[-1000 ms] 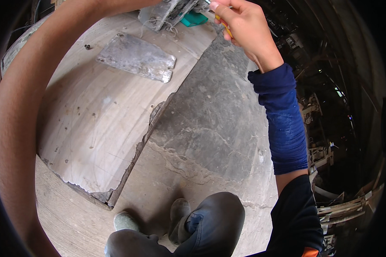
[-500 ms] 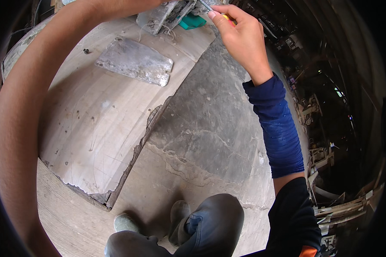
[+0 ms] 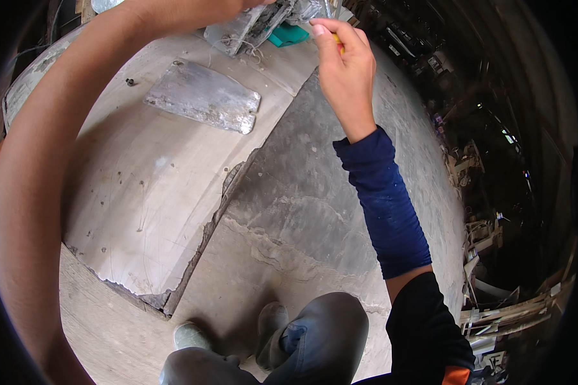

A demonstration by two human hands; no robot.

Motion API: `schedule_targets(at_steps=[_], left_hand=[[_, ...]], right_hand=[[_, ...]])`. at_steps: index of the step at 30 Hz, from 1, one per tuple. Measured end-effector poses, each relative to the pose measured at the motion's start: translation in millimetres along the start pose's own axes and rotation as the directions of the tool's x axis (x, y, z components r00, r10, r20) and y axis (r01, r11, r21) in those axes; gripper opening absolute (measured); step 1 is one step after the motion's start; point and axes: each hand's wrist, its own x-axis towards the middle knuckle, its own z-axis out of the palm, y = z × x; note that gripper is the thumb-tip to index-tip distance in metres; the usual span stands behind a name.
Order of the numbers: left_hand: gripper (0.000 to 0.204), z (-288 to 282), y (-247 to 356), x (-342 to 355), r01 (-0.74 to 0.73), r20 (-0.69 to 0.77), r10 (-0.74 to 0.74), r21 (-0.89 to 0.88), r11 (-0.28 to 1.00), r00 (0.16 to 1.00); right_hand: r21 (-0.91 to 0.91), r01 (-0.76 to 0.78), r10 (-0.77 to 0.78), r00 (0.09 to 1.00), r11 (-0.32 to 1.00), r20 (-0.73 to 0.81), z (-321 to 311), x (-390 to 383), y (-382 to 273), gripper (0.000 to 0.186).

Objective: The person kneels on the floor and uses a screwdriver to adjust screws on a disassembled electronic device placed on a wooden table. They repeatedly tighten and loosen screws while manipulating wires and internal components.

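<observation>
My left hand (image 3: 228,9) reaches to a grimy metal assembly (image 3: 247,29) at the top edge; its fingers are mostly out of frame or hidden. My right hand (image 3: 345,74) grips a yellow-handled tool (image 3: 336,40), mostly covered by the hand, beside that assembly. Thin wire or string (image 3: 253,51) trails from the assembly onto the pale board (image 3: 141,199). A green object (image 3: 286,36) lies just right of it. A flat silvery metal plate (image 3: 202,96) rests on the board below, with a small dark bolt (image 3: 130,82) to its left.
The board's chipped edge (image 3: 218,199) runs diagonally beside a cracked concrete floor (image 3: 282,192). My knee (image 3: 324,327) and shoe (image 3: 189,337) are at the bottom. Timber scraps (image 3: 507,317) and dark clutter (image 3: 469,160) fill the right side.
My right hand and forearm have swung down and left, with the hand now more upright around the tool. My left forearm has shifted slightly; the plate stays on the board.
</observation>
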Motion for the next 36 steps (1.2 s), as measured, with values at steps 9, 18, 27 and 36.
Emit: schedule_targets(at_steps=[9, 18, 27, 36], left_hand=[[0.022, 4.7, -15.2, 0.9, -0.092, -0.073, 0.098, 0.078, 0.993, 0.993], [0.022, 2.5, 2.1, -5.4, -0.053, -0.083, 0.061, 0.094, 0.994, 0.995], [0.022, 6.6, -18.1, 2.1, -0.055, -0.047, 0.057, 0.041, 0.998, 0.997], [0.021, 3.1, -11.0, 0.8, -0.046, -0.029, 0.047, 0.030, 0.998, 0.998]], right_hand=[[-0.181, -0.027, 0.008, 0.995, 0.983, -0.104, 43.6, 23.0, -17.7, 0.020], [-0.021, -0.182, 0.182, 0.983, 0.983, 0.017, 38.7, 25.8, -30.6, 0.011], [0.192, -0.189, 0.199, 0.979, 0.963, -0.036, 31.3, 10.7, -2.2, 0.012], [0.038, -0.071, 0.073, 0.995, 0.997, -0.071, 29.4, 17.1, -30.1, 0.016]])
